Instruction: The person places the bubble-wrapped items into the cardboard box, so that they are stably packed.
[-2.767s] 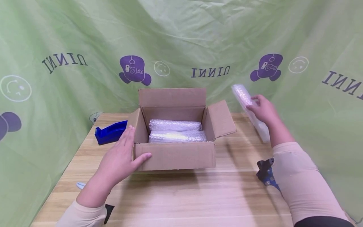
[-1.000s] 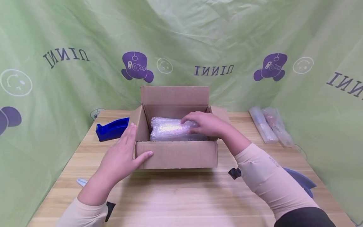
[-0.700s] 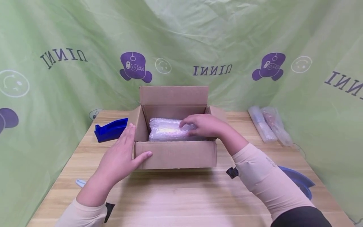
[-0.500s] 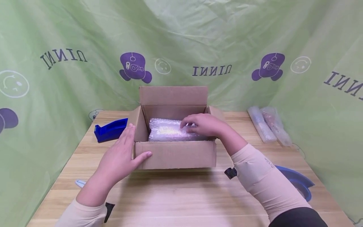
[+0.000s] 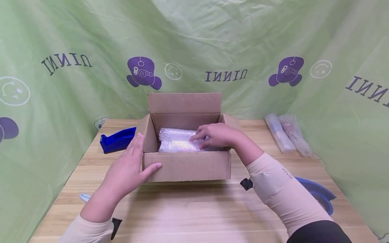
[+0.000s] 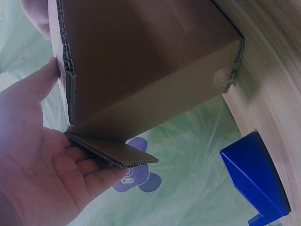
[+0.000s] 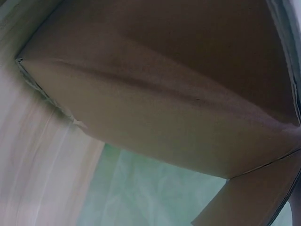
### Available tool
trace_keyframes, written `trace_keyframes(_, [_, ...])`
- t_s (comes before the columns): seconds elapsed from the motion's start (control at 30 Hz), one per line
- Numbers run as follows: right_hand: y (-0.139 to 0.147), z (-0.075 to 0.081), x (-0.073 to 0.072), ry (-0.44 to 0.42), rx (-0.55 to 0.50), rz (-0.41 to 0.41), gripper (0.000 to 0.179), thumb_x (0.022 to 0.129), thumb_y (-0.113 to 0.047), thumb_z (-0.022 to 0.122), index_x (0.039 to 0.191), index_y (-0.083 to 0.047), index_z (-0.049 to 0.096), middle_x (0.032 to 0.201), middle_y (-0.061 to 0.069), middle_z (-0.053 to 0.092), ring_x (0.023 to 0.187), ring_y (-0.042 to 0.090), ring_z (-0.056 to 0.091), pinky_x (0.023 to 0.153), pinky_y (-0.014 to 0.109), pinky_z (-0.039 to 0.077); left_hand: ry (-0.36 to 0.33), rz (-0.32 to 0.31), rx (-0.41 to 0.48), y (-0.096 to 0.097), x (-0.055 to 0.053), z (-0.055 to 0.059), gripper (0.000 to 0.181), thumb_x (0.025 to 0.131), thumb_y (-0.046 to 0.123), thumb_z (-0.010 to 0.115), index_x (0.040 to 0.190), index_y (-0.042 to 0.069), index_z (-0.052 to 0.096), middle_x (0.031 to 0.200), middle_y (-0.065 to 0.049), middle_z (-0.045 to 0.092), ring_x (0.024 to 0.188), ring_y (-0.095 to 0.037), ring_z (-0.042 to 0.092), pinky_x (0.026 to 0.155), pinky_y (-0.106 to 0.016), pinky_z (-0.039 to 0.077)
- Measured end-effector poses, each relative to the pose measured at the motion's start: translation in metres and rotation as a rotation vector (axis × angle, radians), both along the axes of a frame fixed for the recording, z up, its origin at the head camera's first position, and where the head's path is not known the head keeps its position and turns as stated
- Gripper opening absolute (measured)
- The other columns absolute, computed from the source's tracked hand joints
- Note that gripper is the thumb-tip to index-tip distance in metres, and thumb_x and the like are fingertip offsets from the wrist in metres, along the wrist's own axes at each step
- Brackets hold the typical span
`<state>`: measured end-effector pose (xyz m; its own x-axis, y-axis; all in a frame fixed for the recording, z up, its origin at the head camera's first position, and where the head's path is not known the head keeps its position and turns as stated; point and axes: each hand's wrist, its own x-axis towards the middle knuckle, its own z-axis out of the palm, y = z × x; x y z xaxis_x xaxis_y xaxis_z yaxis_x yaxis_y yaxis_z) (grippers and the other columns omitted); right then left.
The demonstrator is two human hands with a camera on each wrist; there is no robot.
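Observation:
An open cardboard box [image 5: 186, 167] stands mid-table with its flaps spread. My left hand [image 5: 124, 170] rests against its near left corner, fingers along the left flap [image 6: 113, 149] and thumb stretched over the front flap. Those fingers look fairly straight in the head view. Inside the box lie bubble-wrapped rolls [image 5: 176, 145], side by side. My right hand [image 5: 218, 135] reaches in over the right side, its index finger and thumb apart on the bubble wrap. The right ends of the rolls are hidden under it. Only the box walls [image 7: 141, 117] show in the right wrist view.
A blue tape dispenser [image 5: 118, 140] sits left of the box. Two more bubble-wrapped rolls [image 5: 279, 133] lie at the back right. Under the right forearm is a curved blue object [image 5: 317, 192]. A pale blue handle-like piece [image 5: 85, 197] shows beside the left wrist.
The right hand, earlier holding a bubble-wrapped roll at the right, has come into the box. Lately its fingers shift slightly over the wrapped rolls. The left hand stays at the box corner.

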<state>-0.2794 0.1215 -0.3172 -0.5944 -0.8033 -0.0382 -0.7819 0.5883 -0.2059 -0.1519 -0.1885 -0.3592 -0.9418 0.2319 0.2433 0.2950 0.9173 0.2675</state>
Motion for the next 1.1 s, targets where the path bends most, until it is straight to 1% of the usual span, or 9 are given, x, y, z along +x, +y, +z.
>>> trace_keyframes(0.13, [0.0002,-0.0001,0.0004,0.014,-0.002,0.012,0.039,0.090,-0.029,0.070,0.128,-0.036,0.066,0.120,-0.008,0.063,0.098,0.012,0.064,0.086,0.034,0.051,0.000,0.001,0.000,0.0000,0.0008,0.0006,0.107,0.088,0.072,0.049,0.157,0.001,0.007,0.164,-0.018,0.011,0.150,-0.036,0.016,0.114,-0.059,0.029])
trace_keyframes(0.23, [0.0010,-0.0008,0.0001,0.012,-0.030,0.015,0.039,0.090,-0.028,0.069,0.129,-0.034,0.066,0.120,-0.006,0.064,0.100,0.013,0.064,0.088,0.035,0.051,-0.002,0.002,-0.001,0.0004,0.0014,0.0010,0.107,0.088,0.072,0.049,0.157,0.002,0.007,0.164,-0.018,0.011,0.150,-0.036,0.016,0.114,-0.059,0.030])
trace_keyframes(0.4, [0.0032,-0.0015,-0.0010,-0.046,-0.124,-0.006,0.039,0.091,-0.027,0.070,0.130,-0.026,0.066,0.115,-0.005,0.067,0.101,0.010,0.065,0.088,0.033,0.052,-0.002,0.006,0.003,0.0005,0.0021,0.0002,0.107,0.088,0.071,0.051,0.157,0.002,0.007,0.164,-0.017,0.011,0.151,-0.035,0.016,0.114,-0.059,0.030])
trace_keyframes(0.53, [0.0045,-0.0008,-0.0009,-0.078,-0.166,-0.016,0.035,0.092,-0.027,0.070,0.126,-0.023,0.069,0.107,-0.007,0.070,0.097,0.005,0.065,0.087,0.031,0.052,0.001,0.003,0.003,0.0006,0.0020,0.0002,0.107,0.088,0.070,0.052,0.157,0.002,0.008,0.164,-0.017,0.011,0.151,-0.035,0.016,0.113,-0.059,0.030])
trace_keyframes(0.63, [0.0044,-0.0002,-0.0004,-0.076,-0.156,-0.018,0.032,0.092,-0.026,0.070,0.124,-0.024,0.070,0.106,-0.008,0.071,0.095,0.003,0.064,0.087,0.031,0.052,0.001,0.000,0.004,0.0006,0.0016,0.0007,0.107,0.088,0.071,0.050,0.157,0.001,0.007,0.164,-0.017,0.010,0.151,-0.035,0.015,0.113,-0.059,0.031])
trace_keyframes(0.77, [0.0036,-0.0003,0.0000,-0.060,-0.128,-0.015,0.030,0.091,-0.026,0.070,0.121,-0.025,0.071,0.108,-0.007,0.071,0.095,0.002,0.065,0.087,0.030,0.052,-0.009,-0.002,0.005,0.0003,0.0014,0.0010,0.108,0.088,0.073,0.048,0.157,0.001,0.006,0.164,-0.017,0.009,0.151,-0.036,0.015,0.113,-0.060,0.030])
trace_keyframes(1.0, [0.0034,-0.0014,0.0000,-0.024,-0.107,-0.006,0.029,0.091,-0.027,0.070,0.120,-0.027,0.072,0.113,-0.008,0.071,0.100,0.008,0.065,0.090,0.032,0.052,-0.008,-0.003,0.007,-0.0001,0.0012,0.0005,0.108,0.088,0.073,0.048,0.157,0.001,0.006,0.164,-0.017,0.009,0.151,-0.036,0.014,0.114,-0.060,0.029])
trace_keyframes(1.1, [0.0035,-0.0020,-0.0005,-0.017,-0.117,-0.004,0.029,0.092,-0.027,0.069,0.120,-0.025,0.072,0.111,-0.006,0.071,0.098,0.008,0.065,0.090,0.033,0.052,-0.001,-0.001,0.006,-0.0002,0.0011,-0.0003,0.107,0.088,0.072,0.049,0.157,0.002,0.007,0.164,-0.018,0.010,0.150,-0.036,0.016,0.112,-0.060,0.031])
